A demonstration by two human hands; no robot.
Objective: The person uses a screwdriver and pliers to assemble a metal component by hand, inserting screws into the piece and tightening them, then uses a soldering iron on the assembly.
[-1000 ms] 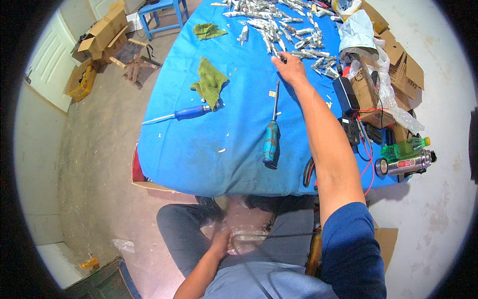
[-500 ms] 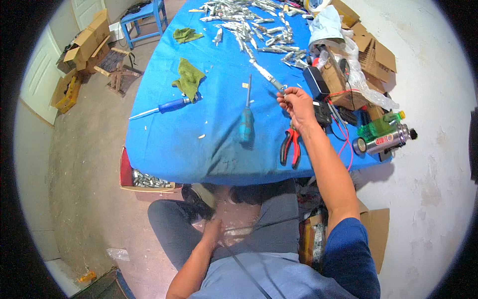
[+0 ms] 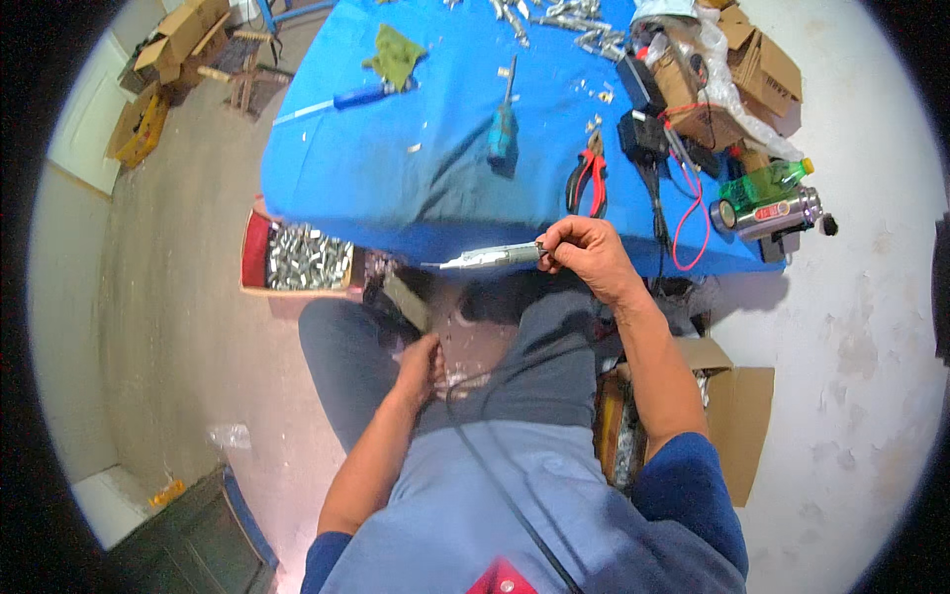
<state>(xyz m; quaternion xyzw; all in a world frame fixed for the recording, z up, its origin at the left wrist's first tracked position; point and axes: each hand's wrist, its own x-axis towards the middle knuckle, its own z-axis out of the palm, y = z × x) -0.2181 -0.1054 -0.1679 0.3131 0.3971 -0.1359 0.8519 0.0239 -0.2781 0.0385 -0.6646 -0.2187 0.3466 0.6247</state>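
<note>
Above the table's front edge, my right hand (image 3: 584, 255) pinches a slim grey-and-white pen-shaped piece (image 3: 490, 256) by its right end. The piece lies nearly level, its thin tip pointing left. My left hand (image 3: 423, 368) is closed low over my lap; what it grips is hidden. Just beyond it is a blurred olive-grey bar (image 3: 406, 303); whether the hand touches it I cannot tell. Red-and-black pliers (image 3: 588, 178) lie on the table beyond my right hand. Left of them is a teal-handled screwdriver (image 3: 502, 131).
Many similar pieces (image 3: 574, 22) lie at the table's far side. A blue-handled screwdriver (image 3: 361, 97) and green cloth (image 3: 396, 55) are at left. A box of small metal parts (image 3: 307, 259) stands below the left edge. A green bottle (image 3: 762, 183) and steel flask (image 3: 772, 214) are at right.
My right hand has drawn back from over the table to its front edge, bringing the pen-shaped piece along, now nearly level. The view has tilted down. My left hand remains closed over my lap.
</note>
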